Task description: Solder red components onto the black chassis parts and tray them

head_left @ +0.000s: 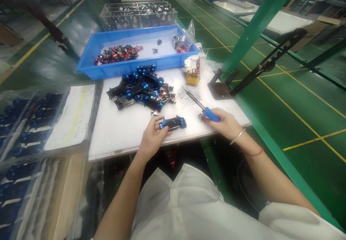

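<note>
On the white bench [127, 139], the left hand [152, 139] pinches a blue-black toy car [173, 123], the right hand [224, 124] grips a screwdriver [209, 114].

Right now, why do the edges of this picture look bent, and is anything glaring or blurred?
In the head view, a wide lens seems to bow the green rack and table edge; overhead light glares on the green floor and clear bin; the outer edges look softer, while the left hand and right hand look fairly sharp.
</note>
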`<state>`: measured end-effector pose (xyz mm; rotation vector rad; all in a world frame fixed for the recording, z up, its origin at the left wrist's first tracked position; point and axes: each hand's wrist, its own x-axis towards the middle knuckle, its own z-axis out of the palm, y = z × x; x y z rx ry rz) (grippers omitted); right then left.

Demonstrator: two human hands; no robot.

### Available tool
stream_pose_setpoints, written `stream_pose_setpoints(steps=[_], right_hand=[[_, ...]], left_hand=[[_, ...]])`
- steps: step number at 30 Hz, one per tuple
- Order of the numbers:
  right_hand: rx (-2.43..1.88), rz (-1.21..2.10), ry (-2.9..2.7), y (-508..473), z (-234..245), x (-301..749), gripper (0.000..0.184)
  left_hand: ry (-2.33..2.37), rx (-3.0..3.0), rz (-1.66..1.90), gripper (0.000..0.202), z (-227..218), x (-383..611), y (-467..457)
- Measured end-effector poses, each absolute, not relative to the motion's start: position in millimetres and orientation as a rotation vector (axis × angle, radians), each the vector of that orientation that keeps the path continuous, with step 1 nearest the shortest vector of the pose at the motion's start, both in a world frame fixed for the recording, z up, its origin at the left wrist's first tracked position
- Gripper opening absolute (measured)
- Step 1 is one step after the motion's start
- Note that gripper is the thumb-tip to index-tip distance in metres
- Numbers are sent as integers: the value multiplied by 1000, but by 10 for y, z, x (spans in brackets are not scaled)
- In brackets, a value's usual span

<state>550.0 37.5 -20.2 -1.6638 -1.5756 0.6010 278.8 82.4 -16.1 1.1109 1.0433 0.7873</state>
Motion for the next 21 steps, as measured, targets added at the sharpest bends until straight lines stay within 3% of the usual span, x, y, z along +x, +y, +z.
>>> stream_pose_setpoints(steps=[12,21], right_hand=[[-1665,685,-1749,460,-138,5691,30],[-1796,795,-1562,483,-117,5714,47]], left_hand=[[997,1174,838,46,-280,2784,809],[925,1171,848,49,-250,2771,757]])
